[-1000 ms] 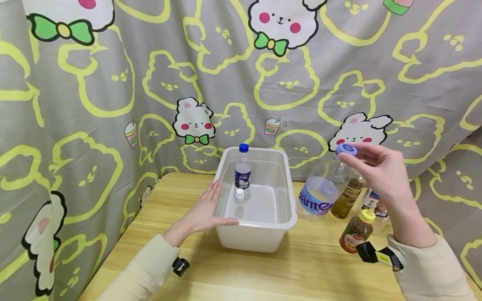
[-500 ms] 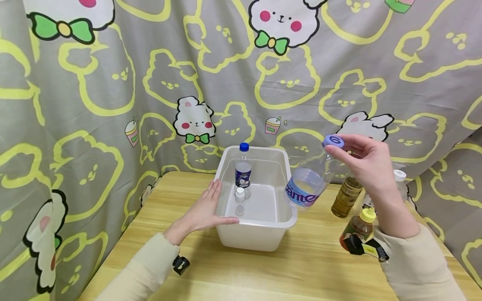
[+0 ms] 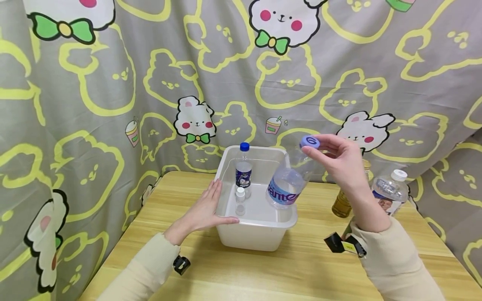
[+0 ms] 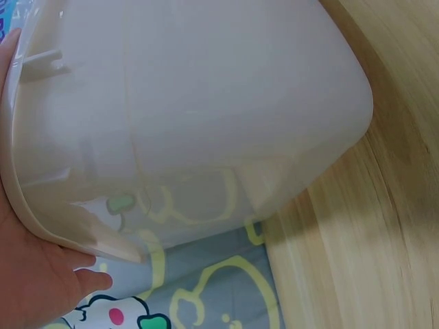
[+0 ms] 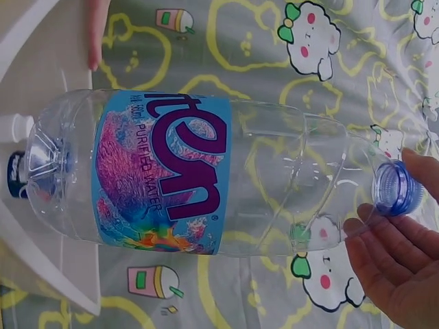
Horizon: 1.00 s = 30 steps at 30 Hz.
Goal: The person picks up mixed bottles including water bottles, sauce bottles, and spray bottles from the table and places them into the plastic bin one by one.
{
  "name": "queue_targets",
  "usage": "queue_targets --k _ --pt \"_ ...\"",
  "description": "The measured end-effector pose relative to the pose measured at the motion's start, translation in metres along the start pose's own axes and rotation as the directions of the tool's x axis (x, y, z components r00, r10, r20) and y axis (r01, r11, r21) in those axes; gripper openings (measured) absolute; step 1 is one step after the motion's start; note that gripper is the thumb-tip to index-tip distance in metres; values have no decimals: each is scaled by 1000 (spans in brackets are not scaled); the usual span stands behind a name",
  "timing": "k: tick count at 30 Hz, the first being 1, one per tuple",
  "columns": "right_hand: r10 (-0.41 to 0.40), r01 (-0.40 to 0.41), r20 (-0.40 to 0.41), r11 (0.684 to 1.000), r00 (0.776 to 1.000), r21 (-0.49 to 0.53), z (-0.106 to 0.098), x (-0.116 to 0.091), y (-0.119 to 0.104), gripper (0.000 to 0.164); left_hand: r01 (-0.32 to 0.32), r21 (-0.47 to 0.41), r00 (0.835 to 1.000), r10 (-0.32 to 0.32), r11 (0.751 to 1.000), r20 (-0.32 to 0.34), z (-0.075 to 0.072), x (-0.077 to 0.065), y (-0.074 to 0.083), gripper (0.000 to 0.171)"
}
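My right hand (image 3: 339,163) pinches the blue cap (image 3: 310,142) of a large clear water bottle (image 5: 164,171) with a blue and purple label. The bottle hangs tilted, its base over the right side of a white plastic tub (image 3: 256,236). Straight fingers of my left hand (image 3: 205,209) lie along the tub's left rim, with the thumb on the near edge. Inside the tub stand a blue-capped Pepsi bottle (image 3: 243,173) and a small clear bottle (image 3: 240,202) with a white cap. In the left wrist view, the tub's outer wall (image 4: 206,103) fills much of the picture.
Right of the tub, a bottle of amber liquid (image 3: 340,205) and a white-capped clear bottle (image 3: 391,190) stand on the wooden table (image 3: 263,276). My right forearm hides most of the sauce bottle. A patterned grey curtain (image 3: 226,83) hangs behind.
My right hand has carried the large water bottle leftward from among the bottles on the right to above the tub. The left hand has stayed at the rim.
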State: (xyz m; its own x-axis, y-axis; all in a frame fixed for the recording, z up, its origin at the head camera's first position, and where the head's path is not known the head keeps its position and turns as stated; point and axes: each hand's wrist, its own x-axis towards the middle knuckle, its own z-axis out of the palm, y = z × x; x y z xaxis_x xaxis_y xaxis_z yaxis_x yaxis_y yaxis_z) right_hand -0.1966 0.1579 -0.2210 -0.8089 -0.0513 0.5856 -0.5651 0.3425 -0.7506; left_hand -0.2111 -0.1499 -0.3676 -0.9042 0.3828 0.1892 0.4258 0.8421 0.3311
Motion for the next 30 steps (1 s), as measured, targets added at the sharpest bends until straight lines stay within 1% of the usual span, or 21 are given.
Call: queue_targets --k 7,14,22,30 --pt "8 -9 39 1000 999 25 16 -1 4 33 7 -5 1000 -7 1000 8 -1 0 1 123" --pt "-11 8 68 999 998 32 31 -2 13 31 0 -6 1000 0 1000 4 0 0 1 123" --pt "-2 -3 105 999 994 52 47 -7 20 30 9 -14 1000 -9 1000 9 0 -1 1 122" --pt "-11 -1 133 996 991 90 63 -10 27 29 14 -15 1000 -14 1000 12 0 0 1 122"
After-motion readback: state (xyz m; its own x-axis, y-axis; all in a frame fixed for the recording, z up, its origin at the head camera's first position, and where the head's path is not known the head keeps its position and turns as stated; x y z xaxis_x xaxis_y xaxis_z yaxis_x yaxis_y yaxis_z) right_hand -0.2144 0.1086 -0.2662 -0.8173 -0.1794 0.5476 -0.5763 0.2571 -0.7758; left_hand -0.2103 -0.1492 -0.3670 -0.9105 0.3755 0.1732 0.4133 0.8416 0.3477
